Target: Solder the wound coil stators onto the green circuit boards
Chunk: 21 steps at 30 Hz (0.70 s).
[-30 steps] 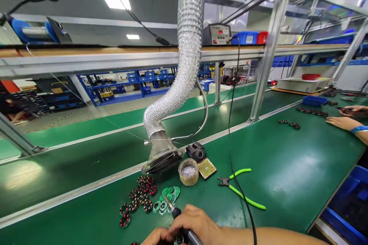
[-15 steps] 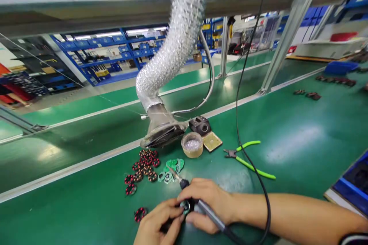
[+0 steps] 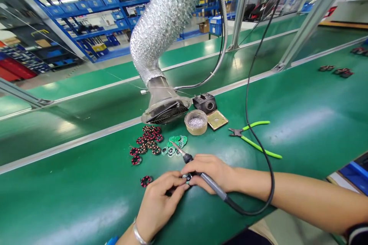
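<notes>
While both bare hands are meeting over the near middle of the green bench [image 3: 71, 206], the head view is showing one item being worked. The left hand [image 3: 161, 195] is pinching the small round green-and-dark piece [image 3: 187, 178] from the left, thumb and fingertips closed on its edge. The right hand [image 3: 212, 172] is steadying the opposite edge while also gripping the slim soldering iron with a grey handle and black collar [image 3: 214, 187]. The iron's tip is pointing far-left, away from the piece, over the loose green flat discs [image 3: 175, 145]; contact there: cannot tell.

Progress, as judged: the work is appearing partway through, one piece being in hand. A cluster of red, copper and black wound rings [image 3: 151, 138] is lying left of the discs, and a single red-and-black ring [image 3: 146, 181] is lying nearer, just beyond the left hand; these and the discs are looking like parts yet to be handled. More dark rings [image 3: 335, 70] are lying far right, their stage unclear. Number finished: cannot tell.

Appearance of the piece: its upper face is showing green with a dark centre and some pale specks. Fingers are covering much of the rim; underside is staying out of sight. Any fresh joint is being too small to make out.
</notes>
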Each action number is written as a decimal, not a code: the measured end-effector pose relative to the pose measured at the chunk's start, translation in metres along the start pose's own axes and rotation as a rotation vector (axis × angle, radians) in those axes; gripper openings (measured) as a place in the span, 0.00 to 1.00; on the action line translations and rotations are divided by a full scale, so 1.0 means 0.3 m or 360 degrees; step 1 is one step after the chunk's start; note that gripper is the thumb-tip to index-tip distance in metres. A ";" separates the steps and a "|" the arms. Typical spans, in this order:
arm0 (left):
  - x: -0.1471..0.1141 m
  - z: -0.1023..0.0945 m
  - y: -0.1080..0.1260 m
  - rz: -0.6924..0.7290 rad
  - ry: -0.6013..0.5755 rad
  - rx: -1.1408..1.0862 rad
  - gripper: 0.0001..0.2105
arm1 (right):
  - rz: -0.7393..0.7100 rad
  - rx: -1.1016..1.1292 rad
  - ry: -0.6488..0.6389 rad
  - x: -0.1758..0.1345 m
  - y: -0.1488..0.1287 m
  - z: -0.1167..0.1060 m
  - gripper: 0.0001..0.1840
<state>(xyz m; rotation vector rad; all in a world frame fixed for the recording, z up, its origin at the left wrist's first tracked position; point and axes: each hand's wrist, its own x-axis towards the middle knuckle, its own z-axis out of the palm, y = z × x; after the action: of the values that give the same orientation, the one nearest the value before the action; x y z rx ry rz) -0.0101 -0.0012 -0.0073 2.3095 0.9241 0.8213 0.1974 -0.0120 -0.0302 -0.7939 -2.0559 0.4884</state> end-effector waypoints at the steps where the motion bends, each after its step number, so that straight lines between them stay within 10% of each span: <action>1: 0.000 0.000 0.001 0.0016 -0.0007 0.0009 0.03 | -0.0019 -0.0024 -0.0021 -0.001 0.005 0.000 0.12; 14: 0.012 -0.006 0.012 0.0097 -0.0040 0.0100 0.06 | -0.0346 -0.0294 -0.0120 0.007 0.027 -0.026 0.16; 21: 0.006 0.002 0.048 -0.0168 -0.0172 0.0058 0.02 | -0.0115 -0.0022 -0.0004 0.005 0.008 -0.045 0.15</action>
<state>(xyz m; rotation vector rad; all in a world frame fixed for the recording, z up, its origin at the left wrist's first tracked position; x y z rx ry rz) -0.0025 -0.0091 0.0023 2.2897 1.0114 0.6345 0.2089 -0.0086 -0.0231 -0.7245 -2.0842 0.4354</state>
